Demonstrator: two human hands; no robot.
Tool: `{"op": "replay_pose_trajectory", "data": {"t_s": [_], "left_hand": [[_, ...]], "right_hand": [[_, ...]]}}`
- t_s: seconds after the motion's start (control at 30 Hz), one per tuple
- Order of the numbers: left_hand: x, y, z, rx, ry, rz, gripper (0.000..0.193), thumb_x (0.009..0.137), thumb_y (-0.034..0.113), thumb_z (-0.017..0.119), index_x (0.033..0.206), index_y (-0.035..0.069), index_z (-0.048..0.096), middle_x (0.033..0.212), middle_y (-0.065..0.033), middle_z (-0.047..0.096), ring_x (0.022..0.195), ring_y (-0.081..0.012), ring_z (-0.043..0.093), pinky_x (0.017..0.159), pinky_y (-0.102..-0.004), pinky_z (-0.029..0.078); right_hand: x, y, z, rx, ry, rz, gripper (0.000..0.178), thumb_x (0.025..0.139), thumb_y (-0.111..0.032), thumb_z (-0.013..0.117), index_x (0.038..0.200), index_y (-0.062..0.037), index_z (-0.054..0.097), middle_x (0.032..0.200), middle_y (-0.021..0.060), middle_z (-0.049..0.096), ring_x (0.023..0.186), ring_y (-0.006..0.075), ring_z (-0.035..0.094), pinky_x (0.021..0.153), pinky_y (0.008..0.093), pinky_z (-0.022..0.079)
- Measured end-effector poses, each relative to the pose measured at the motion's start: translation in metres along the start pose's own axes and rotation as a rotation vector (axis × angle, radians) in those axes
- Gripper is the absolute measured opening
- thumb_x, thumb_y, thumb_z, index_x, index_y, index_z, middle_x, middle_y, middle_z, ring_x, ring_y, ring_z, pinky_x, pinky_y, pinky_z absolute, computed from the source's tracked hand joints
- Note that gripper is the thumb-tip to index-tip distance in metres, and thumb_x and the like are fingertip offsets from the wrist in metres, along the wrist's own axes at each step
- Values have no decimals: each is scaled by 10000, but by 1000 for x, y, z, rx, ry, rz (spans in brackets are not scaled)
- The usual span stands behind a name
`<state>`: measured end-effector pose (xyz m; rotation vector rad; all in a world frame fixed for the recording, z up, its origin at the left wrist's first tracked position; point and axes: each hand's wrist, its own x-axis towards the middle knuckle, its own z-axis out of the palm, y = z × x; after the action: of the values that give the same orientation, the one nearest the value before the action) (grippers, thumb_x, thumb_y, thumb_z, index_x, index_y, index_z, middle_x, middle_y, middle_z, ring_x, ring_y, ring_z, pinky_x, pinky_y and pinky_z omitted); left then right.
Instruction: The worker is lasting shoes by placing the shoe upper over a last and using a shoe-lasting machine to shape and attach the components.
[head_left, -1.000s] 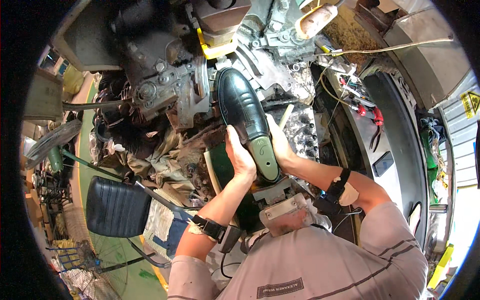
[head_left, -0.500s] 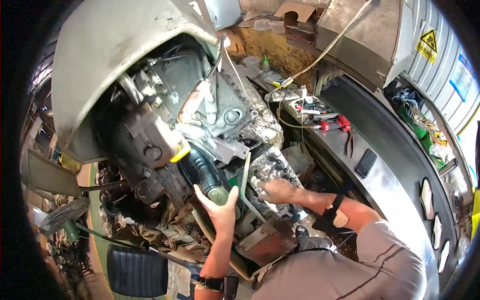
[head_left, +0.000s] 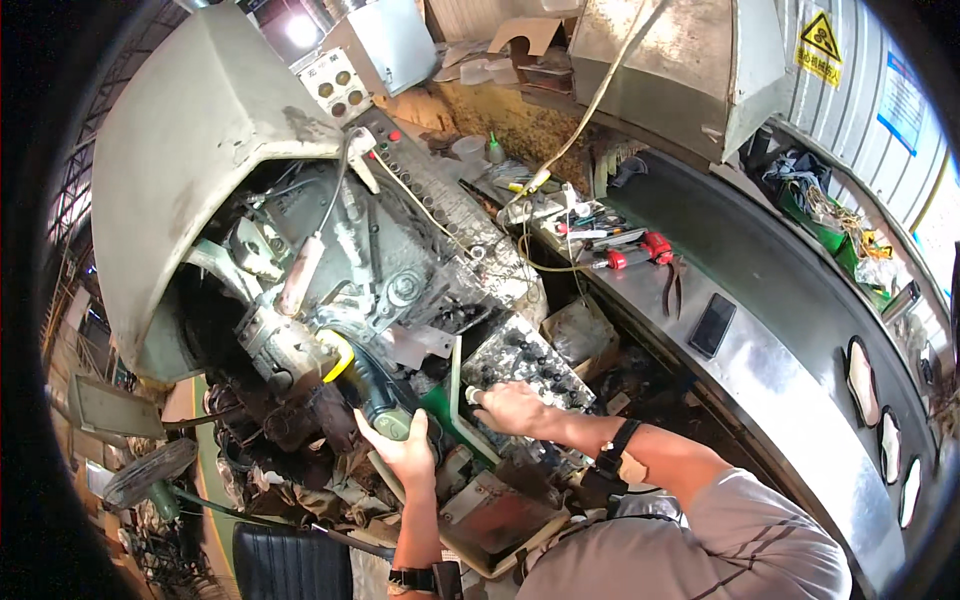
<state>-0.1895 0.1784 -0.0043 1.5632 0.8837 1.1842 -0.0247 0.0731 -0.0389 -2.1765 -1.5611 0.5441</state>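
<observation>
My left hand [head_left: 405, 455] cups the near end of a black shoe upper [head_left: 372, 385] on an olive-green shoe last [head_left: 392, 424], thumb and fingers round its sides. The far end of the upper points into the machine [head_left: 270, 345], beside a yellow curved part [head_left: 337, 356]. To the right, my right hand [head_left: 512, 408] has its fingers curled at a small pale knob [head_left: 473, 396] beside a bent pale green bar [head_left: 458, 395]. Under that hand lies a worn metal panel [head_left: 530, 358] with several dark knobs. The fingertips are partly hidden.
A large pale hood [head_left: 190, 150] arches over the machine. On the right, a metal ledge [head_left: 770, 400] bears a phone [head_left: 713, 325], a red power tool [head_left: 640, 251] and pliers [head_left: 673, 288]. Beyond it runs a dark conveyor belt [head_left: 800, 290] with several white sole-shaped pieces [head_left: 862, 374].
The view has shifted, showing more of the machine's far control strip. My left hand stays on the last; my right hand's fingers have closed in at the pale knob.
</observation>
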Motion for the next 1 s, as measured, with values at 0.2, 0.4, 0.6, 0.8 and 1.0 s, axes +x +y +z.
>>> {"op": "replay_pose_trajectory", "data": {"t_s": [0.2,0.4,0.6,0.8,1.0], "left_hand": [[-2,4,0,21,2,-9,953,791,-20,771,1546,21,190,1410,-192,425,1207,-253,489,1066,-379,389],[-4,2,4,-7,18,29,947,794,-12,780,1541,17,199,1293,-164,515,1094,-223,544,987,-355,449],[0,-8,-4,-1,8,34,947,791,-76,757,1543,35,192,1264,-127,517,1067,-198,550,942,-332,477],[-1,0,-2,-34,18,11,934,791,-17,779,1535,20,216,1320,-171,504,1101,-232,550,990,-363,452],[-2,4,5,-4,4,-24,941,794,-19,774,1540,24,202,1355,-169,481,1143,-237,532,1005,-365,445]], "right_hand": [[-6,-6,-10,36,52,-5,311,952,-302,562,1089,-38,656,917,230,705,895,385,701,843,485,551],[-11,-7,-18,54,59,2,308,959,-260,526,1109,-21,650,951,230,710,913,379,705,855,477,558],[-12,-12,-21,51,37,24,310,965,-261,521,1135,-30,638,984,229,704,952,362,699,875,468,550],[-11,-11,-17,60,82,4,320,965,-273,526,1160,-41,627,953,225,703,913,376,699,861,481,547],[-6,4,4,81,251,-14,290,926,-321,603,1047,-62,649,843,217,699,825,393,695,777,499,543]]}}
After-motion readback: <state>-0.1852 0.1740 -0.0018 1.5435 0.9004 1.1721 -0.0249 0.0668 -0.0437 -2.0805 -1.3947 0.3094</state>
